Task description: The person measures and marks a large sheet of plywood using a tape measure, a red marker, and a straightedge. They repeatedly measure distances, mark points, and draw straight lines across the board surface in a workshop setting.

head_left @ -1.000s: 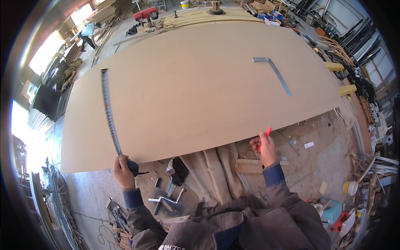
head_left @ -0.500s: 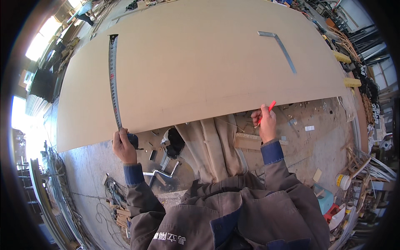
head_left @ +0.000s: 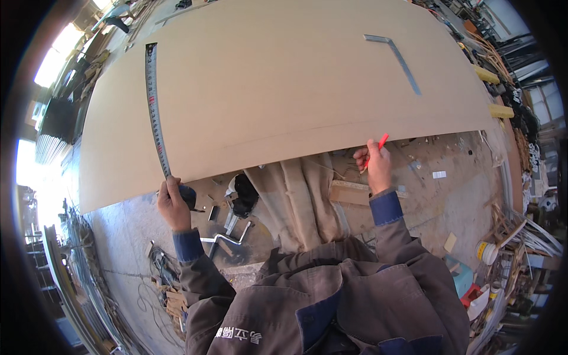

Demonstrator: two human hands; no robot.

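A large tan board [head_left: 260, 77] spreads out in front of me. My left hand [head_left: 173, 204] grips a tape measure [head_left: 155, 112] at the board's near edge, with the dark case partly hidden behind the fingers. The silver blade runs out across the board, away from me, to its hooked end near the far left. Beyond the near edge, at the right, my right hand [head_left: 374, 164] is closed around a red pencil [head_left: 383, 141], its tip pointing down. A metal try square [head_left: 401, 62] lies flat on the board's right part. A faint line runs along the board near the front edge.
Below the board, the floor holds a black bag [head_left: 244, 195], a bent metal crank [head_left: 231, 238], a wood offcut [head_left: 352, 193] and coiled cable [head_left: 163, 266]. Metal profiles [head_left: 65, 278] stack at left. Scrap and a white tub [head_left: 487, 252] stand at right. Another person [head_left: 118, 18] bends at far left.
The tape's far end and the blade appear shifted slightly left and up in view. The board and square have shifted a little upward too, as my view moves. Both hands keep their grip.
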